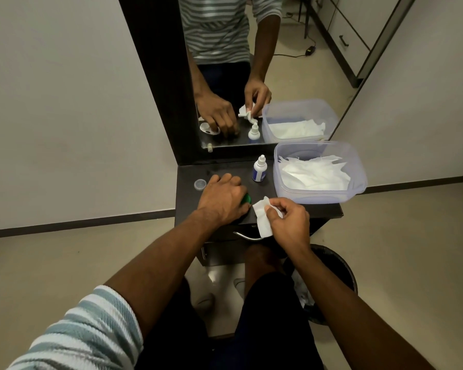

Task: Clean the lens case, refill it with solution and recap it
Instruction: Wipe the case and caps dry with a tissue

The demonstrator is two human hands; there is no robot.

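Note:
My left hand (pixel 221 197) lies palm down on the dark counter (pixel 267 194), closed over the lens case (pixel 246 199); only a green part of the case shows at my fingertips. My right hand (pixel 288 218) pinches a folded white tissue (pixel 262 218) just right of the case, near the counter's front edge. A clear round cap (pixel 200 184) rests on the counter to the left of my left hand. The small white solution bottle (pixel 258 169) with a blue label stands upright behind my hands, its cap on.
A clear plastic tub (pixel 358 166) holding white tissues sits at the counter's right end. A mirror (pixel 251 76) rises behind the counter. A black bin (pixel 332 279) with crumpled tissue stands on the floor at lower right, beside a metal drawer handle (pixel 247 236).

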